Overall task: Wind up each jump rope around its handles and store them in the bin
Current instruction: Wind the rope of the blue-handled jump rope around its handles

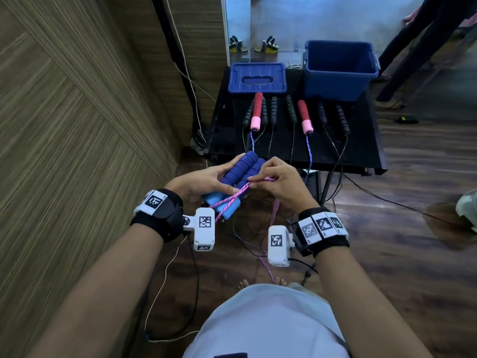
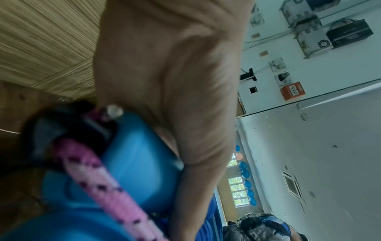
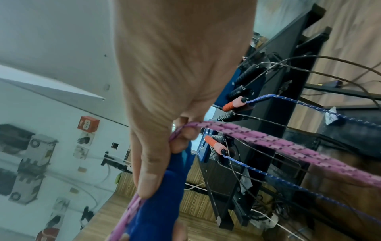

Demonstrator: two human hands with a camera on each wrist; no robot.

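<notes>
Two blue foam handles (image 1: 238, 180) lie side by side in my left hand (image 1: 206, 180), which grips them in front of the table. A pink braided rope (image 1: 233, 196) crosses the light-blue ends of the handles. My right hand (image 1: 273, 182) pinches that rope against the handles; the rest of the pink rope (image 3: 288, 146) trails down to the floor. In the left wrist view the pink rope (image 2: 107, 184) runs over a light-blue handle end (image 2: 136, 164), blurred. An open blue bin (image 1: 339, 68) stands at the table's back right.
On the black table (image 1: 361, 156) lie two red-and-pink handles (image 1: 257, 111) with a blue rope and several black-handled ropes (image 1: 291, 109), their cords hanging over the front edge. A blue lid (image 1: 257, 78) lies at back left. A wooden wall is on the left; cables cross the floor.
</notes>
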